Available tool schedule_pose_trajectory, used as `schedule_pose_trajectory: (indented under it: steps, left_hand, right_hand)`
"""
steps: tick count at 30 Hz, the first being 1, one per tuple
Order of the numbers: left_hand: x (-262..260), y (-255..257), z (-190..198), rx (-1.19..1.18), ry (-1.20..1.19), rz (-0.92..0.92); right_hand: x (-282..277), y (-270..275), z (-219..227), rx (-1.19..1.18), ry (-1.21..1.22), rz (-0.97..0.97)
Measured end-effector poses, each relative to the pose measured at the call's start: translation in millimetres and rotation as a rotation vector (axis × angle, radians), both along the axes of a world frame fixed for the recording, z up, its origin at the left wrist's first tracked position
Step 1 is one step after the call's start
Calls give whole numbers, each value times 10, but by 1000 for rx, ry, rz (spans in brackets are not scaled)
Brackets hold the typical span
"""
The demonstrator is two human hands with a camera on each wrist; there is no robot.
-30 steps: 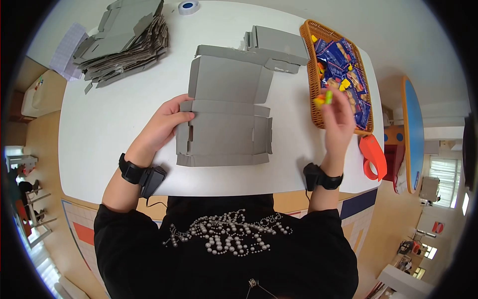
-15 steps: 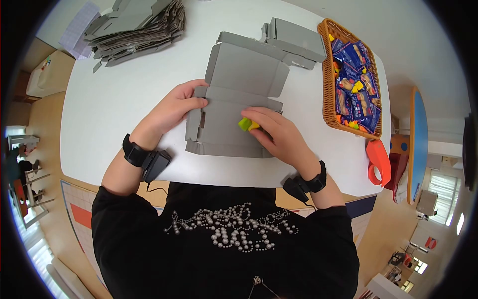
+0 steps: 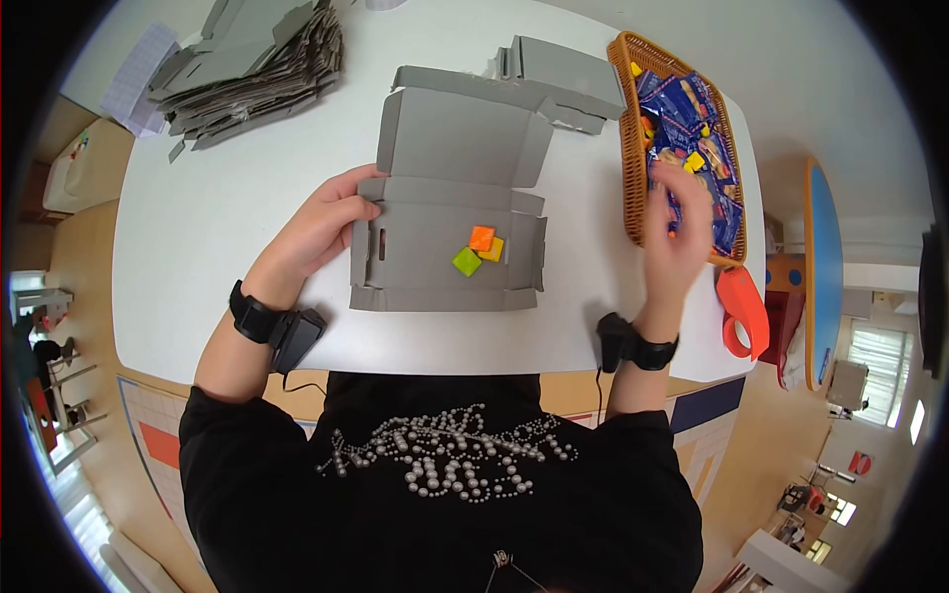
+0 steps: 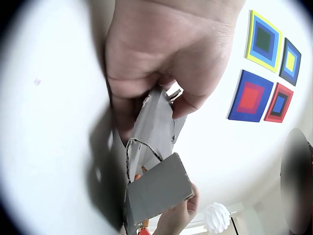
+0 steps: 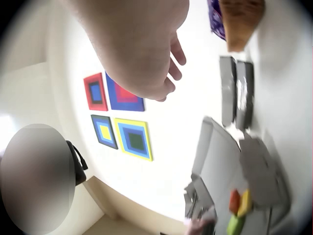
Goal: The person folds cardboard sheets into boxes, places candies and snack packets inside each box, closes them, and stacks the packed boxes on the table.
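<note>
An unfolded grey cardboard box lies on the white table, its lid panel spread away from the person. Thumb and fingers of the left hand pinch its left side flap; the left wrist view shows this hand gripping the cardboard. Inside the box rest an orange piece, a yellow piece and a green piece, close together. Over the near part of the wicker basket hovers the right hand, fingers bent loosely, no held thing visible. Blue snack packets fill the basket.
A stack of flattened grey boxes lies at the back left. Beyond the open box is a closed grey box. An orange tape dispenser sits at the right table edge, near the right forearm.
The right hand has let go of the coloured pieces inside the box and moved right, back to the basket. The left hand keeps its hold on the flap.
</note>
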State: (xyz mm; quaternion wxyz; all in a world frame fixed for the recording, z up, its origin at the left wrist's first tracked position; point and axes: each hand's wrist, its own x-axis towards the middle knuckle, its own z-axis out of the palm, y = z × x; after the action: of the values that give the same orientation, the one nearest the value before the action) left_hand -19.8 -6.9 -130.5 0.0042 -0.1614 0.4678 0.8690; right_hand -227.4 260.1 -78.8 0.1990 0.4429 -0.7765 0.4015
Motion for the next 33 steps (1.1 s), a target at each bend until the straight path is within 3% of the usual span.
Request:
schedule_pose_trajectory:
  steps: [2,4,8,11,15,18,21,23,25,27,29,33]
  left_hand:
    - [-5,3,-2,1,-7,6]
    - [3,-9,-13,3,-19,16]
    - [-1,-20,-23,15,-22,11]
    - [-15,3,-6,16,-46,34]
    - [-25,-8,-19,8,-37,26]
    - [-22,-12,-52,2,-46,32]
    - [-23,7,-23,12,-45,39]
    - [-9,-9,-48,5,-51,41]
    - [-2,-13,-43,-3,-56,40]
    - [-11,4,-8,13,-55,56]
    - [-13,-15,-55,0,-47,46]
    - [-17,-28,-54,-25,-38,23]
  right_hand:
    - [-139,151,40,-12,-40,-118]
    - [-217,248,43,214,-73,-225]
    - [-148,280,43,397,-307,-159]
    - [-113,254,16,447,-292,-218]
    - [-153,276,-15,375,-236,-296]
    - [-110,254,66,173,-250,-402]
    - [-72,215,33,-505,-355,-128]
    - [-11,121,29,-505,-270,-23]
    - [80,81,-59,-300,-75,-34]
    - [171,30,-113,-307,-123,22]
    - [268,-16,-133,-261,-438,320]
    - [470,-226,-183,-136,-545,496]
